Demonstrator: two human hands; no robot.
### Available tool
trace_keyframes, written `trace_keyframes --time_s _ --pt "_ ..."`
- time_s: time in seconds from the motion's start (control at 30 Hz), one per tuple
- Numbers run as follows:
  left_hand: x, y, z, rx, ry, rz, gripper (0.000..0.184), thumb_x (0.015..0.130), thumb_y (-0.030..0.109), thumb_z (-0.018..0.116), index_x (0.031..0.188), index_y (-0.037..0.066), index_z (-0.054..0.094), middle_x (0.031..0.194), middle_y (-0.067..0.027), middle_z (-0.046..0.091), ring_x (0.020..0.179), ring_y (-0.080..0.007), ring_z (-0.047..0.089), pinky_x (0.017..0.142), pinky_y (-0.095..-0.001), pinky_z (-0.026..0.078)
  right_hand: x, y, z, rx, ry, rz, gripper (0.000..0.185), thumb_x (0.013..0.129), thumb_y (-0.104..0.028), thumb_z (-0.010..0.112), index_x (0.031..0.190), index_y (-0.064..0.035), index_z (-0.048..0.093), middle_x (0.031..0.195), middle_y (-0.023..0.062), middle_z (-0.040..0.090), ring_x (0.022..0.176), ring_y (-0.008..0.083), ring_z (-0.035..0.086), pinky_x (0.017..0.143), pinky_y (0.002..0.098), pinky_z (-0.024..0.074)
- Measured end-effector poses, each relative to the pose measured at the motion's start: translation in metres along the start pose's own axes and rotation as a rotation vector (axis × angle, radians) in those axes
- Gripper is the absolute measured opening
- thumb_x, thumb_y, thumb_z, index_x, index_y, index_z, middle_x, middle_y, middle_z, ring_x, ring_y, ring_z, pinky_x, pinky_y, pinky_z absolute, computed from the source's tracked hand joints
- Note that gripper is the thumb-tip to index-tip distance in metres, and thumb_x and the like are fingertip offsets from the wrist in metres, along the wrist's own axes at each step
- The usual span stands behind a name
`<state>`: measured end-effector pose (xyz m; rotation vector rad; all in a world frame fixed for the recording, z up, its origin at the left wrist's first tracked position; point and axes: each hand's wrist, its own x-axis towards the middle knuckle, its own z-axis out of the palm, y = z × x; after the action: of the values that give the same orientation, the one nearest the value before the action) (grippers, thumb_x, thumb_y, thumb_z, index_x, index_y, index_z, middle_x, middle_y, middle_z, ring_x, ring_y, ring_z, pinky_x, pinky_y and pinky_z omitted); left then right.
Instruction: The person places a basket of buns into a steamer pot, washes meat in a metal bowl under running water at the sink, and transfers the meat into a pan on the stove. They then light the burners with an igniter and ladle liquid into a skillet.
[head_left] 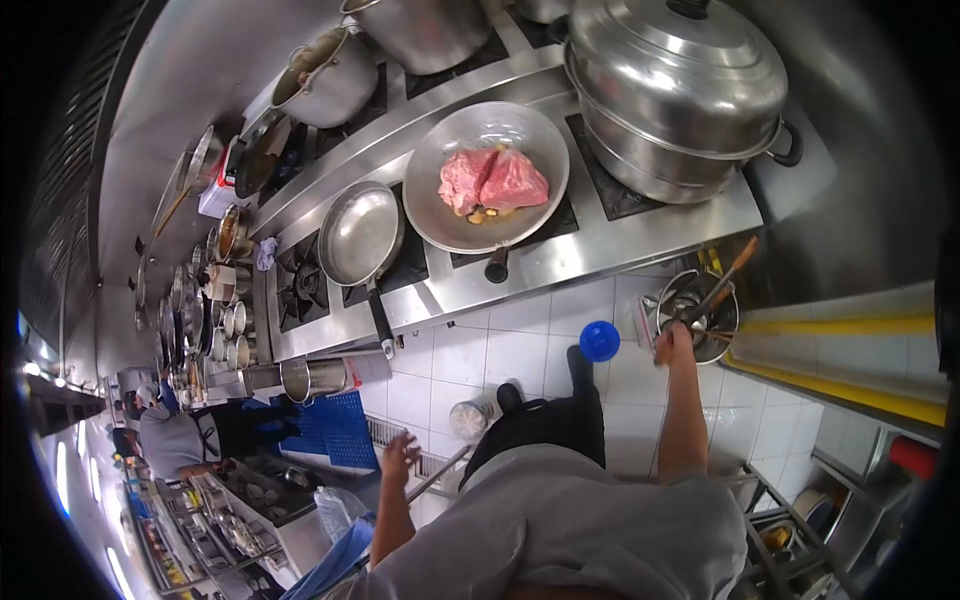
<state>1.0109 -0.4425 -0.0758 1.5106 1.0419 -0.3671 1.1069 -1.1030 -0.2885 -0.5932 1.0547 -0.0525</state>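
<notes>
My right hand [674, 344] is closed at the near rim of a metal pot [736, 312] of utensils on the right. From its fingers a long-handled utensil [722, 287] with an orange-brown wooden end slants up across the pot; its other end is hidden. My left hand [400, 455] hangs free above the floor, fingers apart and holding nothing. On the stove, two large pieces of raw red meat [494, 182] lie side by side in a wide pan [430, 222], with small brownish bits beside them. A smaller frying pan [358, 232] sits to its left, its black handle pointing toward me.
A big lidded steamer pot [680, 95] stands at the stove's right end, and tall pots [335, 85] line the back. Near my feet are a blue bowl [600, 341] and a clear container [469, 419]. Yellow pipes [840, 326] run at right. A co-worker [180, 435] stands far left.
</notes>
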Motion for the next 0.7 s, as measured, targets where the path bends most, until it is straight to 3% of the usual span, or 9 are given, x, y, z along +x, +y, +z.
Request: trace_keyframes --time_s 0.13,0.3,0.4,0.43,0.47,0.53,0.6,0.63,0.7 --pt "0.029 0.084 0.021 -0.148 -0.077 0.236 0.06 0.092 0.051 0.05 0.13 0.004 0.046 0.114 -0.0109 0.06 0.099 -0.0243 0.06 0.084 -0.0381 0.051 -0.076 -0.026 -0.016 -0.299 -0.001 0.041 0.019 0.084 -0.014 0.054 0.068 -0.0084 0.046 0.056 0.0015 0.043 0.044 0.011 0.042 0.038 0.0249 0.0365" --pt "0.078 0.173 0.068 -0.26 -0.355 0.199 0.07 0.091 0.058 0.047 0.133 0.003 0.04 0.121 -0.015 0.054 0.106 -0.0304 0.056 0.091 -0.0393 0.048 -0.121 -0.047 -0.035 -0.555 -0.04 0.025 0.012 0.084 -0.009 0.058 0.079 -0.0072 0.047 0.057 -0.0001 0.044 0.043 0.0076 0.04 0.036 0.0208 0.0349" --pt "0.083 0.215 0.099 -0.403 -0.607 0.149 0.065 0.09 0.055 0.05 0.127 0.002 0.044 0.113 -0.0165 0.055 0.098 -0.0327 0.057 0.091 -0.0401 0.048 -0.169 -0.038 -0.031 -0.317 -0.086 -0.008 0.017 0.085 -0.01 0.058 0.072 -0.0081 0.046 0.059 -0.0002 0.045 0.042 0.0059 0.039 0.036 0.0173 0.032" --pt "0.069 0.228 0.113 -0.468 -0.631 0.185 0.054 0.09 0.051 0.054 0.115 0.004 0.051 0.096 -0.0116 0.058 0.084 -0.0271 0.059 0.079 -0.0362 0.052 -0.19 -0.031 -0.031 -0.233 -0.132 0.01 0.014 0.088 -0.015 0.06 0.08 -0.0068 0.051 0.059 -0.002 0.045 0.041 0.0042 0.038 0.036 0.0158 0.032" --pt "0.079 0.233 0.114 -0.486 -0.658 0.175 0.054 0.09 0.051 0.054 0.115 0.004 0.051 0.096 -0.0116 0.058 0.084 -0.0271 0.059 0.079 -0.0362 0.052 -0.209 -0.019 -0.032 -0.244 -0.119 -0.018 0.014 0.088 -0.015 0.06 0.08 -0.0068 0.051 0.059 -0.002 0.045 0.041 0.0042 0.038 0.036 0.0158 0.032" --pt "0.101 0.231 0.116 -0.44 -0.775 0.11 0.043 0.089 0.047 0.058 0.102 0.006 0.054 0.076 -0.0041 0.055 0.066 -0.0187 0.057 0.062 -0.0308 0.051 -0.237 0.006 -0.023 0.122 -0.219 -0.094 0.018 0.091 -0.022 0.06 0.093 -0.0051 0.057 0.063 -0.0031 0.046 0.045 0.0029 0.04 0.037 0.0145 0.0338" --pt "0.119 0.219 0.122 -0.575 -0.832 0.024 0.035 0.088 0.042 0.061 0.096 0.009 0.054 0.064 0.001 0.05 0.055 -0.0132 0.053 0.049 -0.0274 0.044 -0.291 0.031 0.024 0.032 -0.057 -0.23 0.027 0.093 -0.027 0.059 0.105 -0.0031 0.059 0.067 -0.0018 0.048 0.05 0.0025 0.042 0.039 0.0149 0.0366" --pt "0.126 0.215 0.121 -0.627 -0.844 -0.048 0.032 0.087 0.039 0.062 0.093 0.009 0.053 0.063 0.0012 0.05 0.053 -0.0128 0.052 0.047 -0.027 0.044 -0.297 0.041 0.036 -0.051 -0.031 -0.182 0.03 0.093 -0.028 0.058 0.108 -0.0018 0.058 0.071 -0.0003 0.049 0.053 0.0038 0.043 0.041 0.0161 0.0381" --pt "0.114 0.223 0.12 -0.555 -0.729 -0.003 0.024 0.087 0.032 0.061 0.091 0.01 0.052 0.063 0.0006 0.05 0.052 -0.0132 0.051 0.045 -0.0262 0.042 -0.292 0.067 0.037 -0.253 0.098 -0.228 0.014 0.092 -0.018 0.057 0.089 -0.0042 0.056 0.062 -0.0009 0.044 0.048 0.0059 0.042 0.041 0.0191 0.0384"
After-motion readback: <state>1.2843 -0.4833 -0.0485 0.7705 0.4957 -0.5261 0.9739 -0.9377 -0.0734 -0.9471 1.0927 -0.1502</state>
